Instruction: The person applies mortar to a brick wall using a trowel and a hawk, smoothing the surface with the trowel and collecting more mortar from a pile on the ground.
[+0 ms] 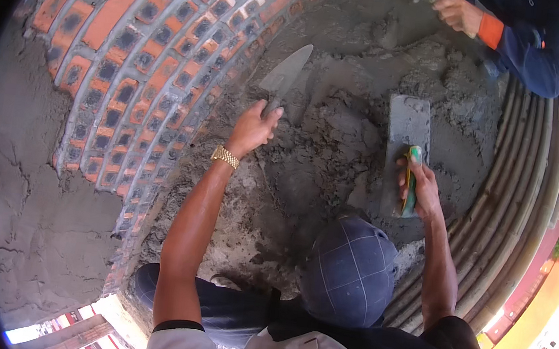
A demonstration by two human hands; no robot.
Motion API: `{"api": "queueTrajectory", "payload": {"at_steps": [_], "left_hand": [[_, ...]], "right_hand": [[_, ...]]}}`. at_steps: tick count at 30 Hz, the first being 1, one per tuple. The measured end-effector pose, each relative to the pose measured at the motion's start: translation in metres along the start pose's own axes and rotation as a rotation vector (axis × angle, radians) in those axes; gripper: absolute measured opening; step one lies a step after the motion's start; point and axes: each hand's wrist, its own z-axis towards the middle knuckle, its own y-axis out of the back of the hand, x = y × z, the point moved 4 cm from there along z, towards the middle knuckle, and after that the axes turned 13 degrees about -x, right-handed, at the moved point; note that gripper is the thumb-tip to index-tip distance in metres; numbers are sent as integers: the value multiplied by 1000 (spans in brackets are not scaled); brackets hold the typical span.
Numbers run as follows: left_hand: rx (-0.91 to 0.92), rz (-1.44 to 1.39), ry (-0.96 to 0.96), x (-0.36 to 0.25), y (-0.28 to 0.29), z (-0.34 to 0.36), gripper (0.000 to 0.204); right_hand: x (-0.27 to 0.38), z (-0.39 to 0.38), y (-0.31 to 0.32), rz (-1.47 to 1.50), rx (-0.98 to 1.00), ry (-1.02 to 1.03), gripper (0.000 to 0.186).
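Observation:
My left hand (252,129), with a gold watch band at its wrist, is closed round the handle of a pointed trowel (288,70). The blade points away from me, over wet grey mortar (346,123) and close to a brick wall. My right hand (420,181) grips the green and yellow handle of a rectangular plastering trowel (409,116). Its long flat blade is smeared with grey and lies over the mortar; whether it touches cannot be made out. Between my forearms is a rounded shape of dark blue checked cloth (348,270).
The brick wall (138,57) stands on the left, part of it coated in grey mortar (35,230). Long poles (521,173) run along the right side. At the far right, a co-worker's hand (458,15) with an orange cuff holds a tool handle.

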Motion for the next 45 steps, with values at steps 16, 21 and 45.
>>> {"api": "queueTrajectory", "payload": {"at_steps": [16,21,45], "left_hand": [[343,628,-336,55,-86,-21,59],[341,438,-368,64,-133,-43,64],[-445,708,-552,-261,301,-140,50]], "right_hand": [[-49,-39,47,-1262,165,1042,38],[-98,18,4,-1313,404,1384,27],[203,24,-229,-1250,95,1808,19]]}}
